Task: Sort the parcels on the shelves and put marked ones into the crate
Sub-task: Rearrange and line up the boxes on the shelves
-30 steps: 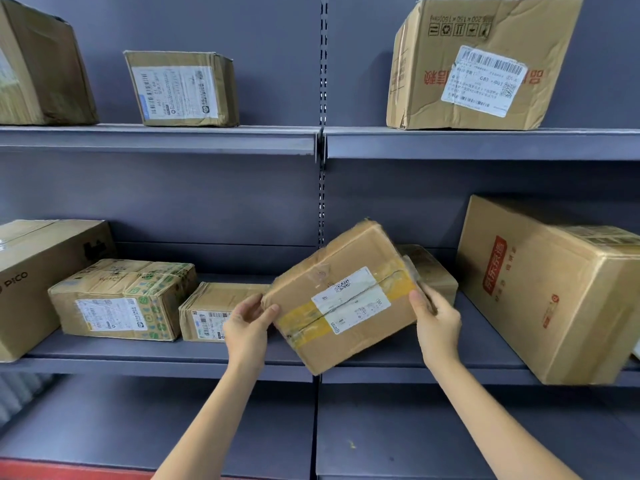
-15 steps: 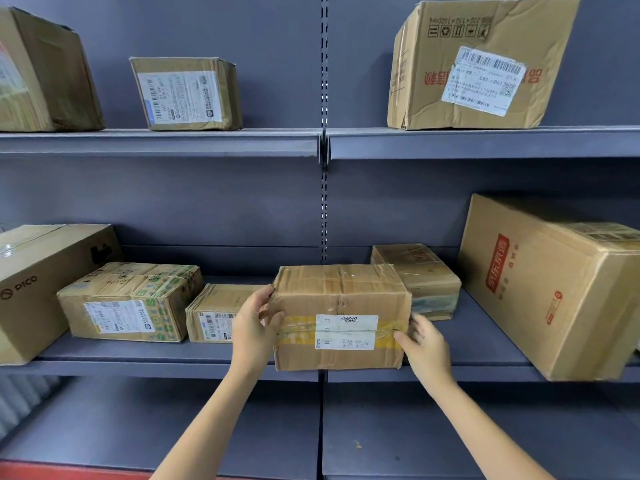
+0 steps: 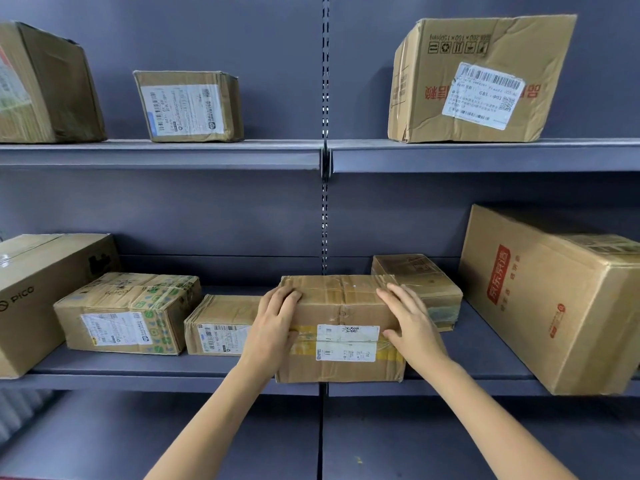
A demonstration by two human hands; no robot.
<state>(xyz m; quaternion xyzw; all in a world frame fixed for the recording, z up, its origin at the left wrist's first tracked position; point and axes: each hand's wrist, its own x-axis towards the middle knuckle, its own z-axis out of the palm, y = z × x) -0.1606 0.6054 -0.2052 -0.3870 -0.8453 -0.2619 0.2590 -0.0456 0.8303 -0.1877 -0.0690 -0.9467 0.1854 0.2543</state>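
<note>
Resting on the taped parcel, both hands lie with fingers straight and spread rather than curled: the left hand covers its left end and top corner, the right hand lies over its right top edge, so each grip is wide and flat against the cardboard. That parcel sits flat on the middle shelf, at the front lip, straddling the seam between two shelf bays, its white label and yellow tape facing outward. Just left of it stands a small labelled box, touching or nearly touching it; further left is a box with green printing, then a large PICO carton. Behind the parcel's right corner sits a worn flat box, and well to its right a big carton with red characters overhangs the shelf edge. Above it, the upper shelf carries a crumpled carton with a barcode label, a small labelled box and a dark-sided box. Shelves and back panel are grey-blue metal, with a slotted upright running straight up behind the parcel.
</note>
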